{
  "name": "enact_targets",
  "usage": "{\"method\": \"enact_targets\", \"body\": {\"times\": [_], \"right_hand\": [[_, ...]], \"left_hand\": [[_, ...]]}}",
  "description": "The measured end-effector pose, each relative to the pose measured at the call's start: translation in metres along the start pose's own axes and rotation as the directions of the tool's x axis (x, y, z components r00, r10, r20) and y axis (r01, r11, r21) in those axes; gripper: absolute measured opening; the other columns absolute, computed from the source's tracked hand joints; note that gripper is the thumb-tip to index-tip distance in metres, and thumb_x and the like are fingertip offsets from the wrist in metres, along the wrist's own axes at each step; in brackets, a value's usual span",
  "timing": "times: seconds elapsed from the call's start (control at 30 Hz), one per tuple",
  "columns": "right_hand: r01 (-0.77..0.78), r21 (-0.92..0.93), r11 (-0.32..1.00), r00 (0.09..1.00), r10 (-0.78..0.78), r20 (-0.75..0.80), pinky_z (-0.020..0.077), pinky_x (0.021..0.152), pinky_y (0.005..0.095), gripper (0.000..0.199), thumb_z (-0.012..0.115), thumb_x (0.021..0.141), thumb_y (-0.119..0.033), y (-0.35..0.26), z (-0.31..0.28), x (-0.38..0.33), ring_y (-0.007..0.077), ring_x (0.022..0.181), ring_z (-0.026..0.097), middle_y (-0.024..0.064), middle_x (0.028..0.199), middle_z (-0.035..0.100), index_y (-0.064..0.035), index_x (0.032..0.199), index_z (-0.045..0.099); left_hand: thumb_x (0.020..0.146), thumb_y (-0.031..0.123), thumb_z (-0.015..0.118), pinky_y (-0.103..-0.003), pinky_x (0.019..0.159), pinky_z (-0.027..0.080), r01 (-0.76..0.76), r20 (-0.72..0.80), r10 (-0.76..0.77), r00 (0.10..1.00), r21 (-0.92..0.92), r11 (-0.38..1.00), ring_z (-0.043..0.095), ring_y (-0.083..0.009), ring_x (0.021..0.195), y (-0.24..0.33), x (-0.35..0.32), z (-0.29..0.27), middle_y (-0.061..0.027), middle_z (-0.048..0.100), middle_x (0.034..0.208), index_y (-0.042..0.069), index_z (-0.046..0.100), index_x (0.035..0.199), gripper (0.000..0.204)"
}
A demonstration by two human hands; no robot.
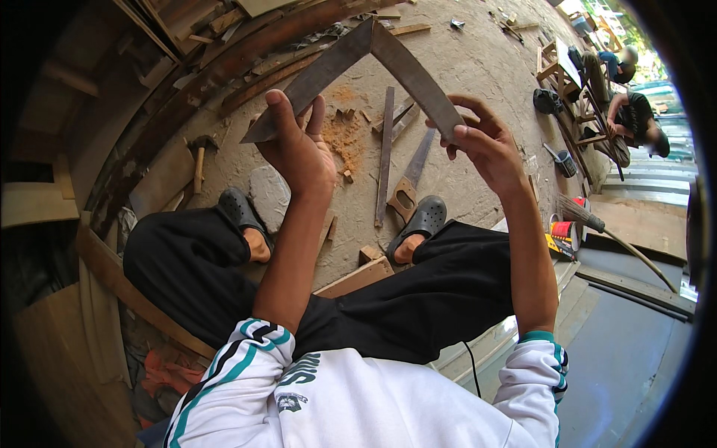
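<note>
Two flat grey-brown strips of what looks like wood meet at a point, making an angled corner piece (412,69) raised in front of me. My left hand (300,149) grips the end of its left strip, the thumb up along the near face and the fingers partly hidden behind. At the lower end of the other strip, my right hand (484,142) pinches it between thumb and fingers. Below it on the floor lie a handsaw (408,190) with a wooden handle, a long narrow dark strip (385,157) and a patch of sawdust (343,142) with small offcuts.
A hammer (199,168) lies at the left by stacked boards. Near my feet are a pale block (269,196) and a wooden board (355,278). To the right are a broom (586,215), a tin can (565,233) and a grey panel (620,351). Other people (635,116) sit at the far right.
</note>
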State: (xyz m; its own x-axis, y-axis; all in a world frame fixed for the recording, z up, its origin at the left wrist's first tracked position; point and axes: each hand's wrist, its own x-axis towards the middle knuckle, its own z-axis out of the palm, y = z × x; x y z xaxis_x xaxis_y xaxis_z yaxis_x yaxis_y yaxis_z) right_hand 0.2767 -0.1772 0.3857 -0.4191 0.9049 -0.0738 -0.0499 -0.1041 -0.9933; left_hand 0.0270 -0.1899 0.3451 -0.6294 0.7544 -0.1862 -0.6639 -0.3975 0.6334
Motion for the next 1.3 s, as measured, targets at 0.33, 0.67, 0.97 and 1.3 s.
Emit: {"method": "enact_targets", "body": {"times": [0.33, 0.67, 0.97, 1.3], "right_hand": [[-0.023, 0.279, 0.96, 0.996, -0.002, 0.086, 0.05, 0.062, 0.0264, 0.064, 0.029, 0.104, -0.05, -0.009, 0.005, 0.003, 0.0178, 0.075, 0.063, 0.0265, 0.119, 0.066, -0.002, 0.143, 0.045], [-0.049, -0.436, 0.898, 0.954, -0.088, -0.288, 0.0424, 0.06, 0.0234, 0.045, 0.07, 0.094, -0.038, -0.012, -0.003, 0.01, 0.0052, 0.067, 0.052, -0.0005, 0.081, 0.064, 0.0008, 0.117, 0.067], [0.099, -0.04, 0.994, 0.965, -0.106, -0.241, 0.0599, 0.065, 0.0313, 0.031, 0.055, 0.102, -0.03, -0.016, 0.004, 0.009, 0.0176, 0.071, 0.07, 0.0106, 0.099, 0.071, -0.0041, 0.119, 0.057], [0.113, -0.166, 0.98, 0.97, -0.144, -0.194, 0.058, 0.059, 0.0272, 0.033, 0.059, 0.1, -0.029, -0.015, 0.011, 0.009, 0.0136, 0.071, 0.069, 0.0118, 0.102, 0.073, -0.0057, 0.124, 0.057]], "left_hand": [[0.096, 0.033, 0.065, -0.034, 0.091, 0.061, 0.083, 0.093, -0.079, 0.992, -0.043, 0.996, 0.068, -0.0248, 0.101, -0.006, 0.01, -0.009, -0.0148, 0.061, 0.122, 0.002, 0.049, 0.132, 0.05], [0.096, 0.027, 0.066, -0.032, 0.082, 0.064, 0.281, 0.288, -0.279, 0.916, 0.036, 0.959, 0.07, -0.0319, 0.1, -0.006, 0.008, -0.011, -0.0197, 0.067, 0.111, -0.002, 0.054, 0.121, 0.04], [0.096, 0.026, 0.067, -0.031, 0.082, 0.064, 0.304, 0.366, -0.309, 0.878, 0.072, 0.95, 0.07, -0.0318, 0.101, -0.008, 0.001, -0.006, -0.0205, 0.066, 0.116, -0.003, 0.053, 0.124, 0.043], [0.096, 0.027, 0.066, -0.031, 0.085, 0.063, 0.284, 0.412, -0.302, 0.86, 0.106, 0.953, 0.069, -0.0325, 0.103, -0.012, -0.002, -0.01, -0.0212, 0.065, 0.118, -0.004, 0.052, 0.128, 0.046]]}}
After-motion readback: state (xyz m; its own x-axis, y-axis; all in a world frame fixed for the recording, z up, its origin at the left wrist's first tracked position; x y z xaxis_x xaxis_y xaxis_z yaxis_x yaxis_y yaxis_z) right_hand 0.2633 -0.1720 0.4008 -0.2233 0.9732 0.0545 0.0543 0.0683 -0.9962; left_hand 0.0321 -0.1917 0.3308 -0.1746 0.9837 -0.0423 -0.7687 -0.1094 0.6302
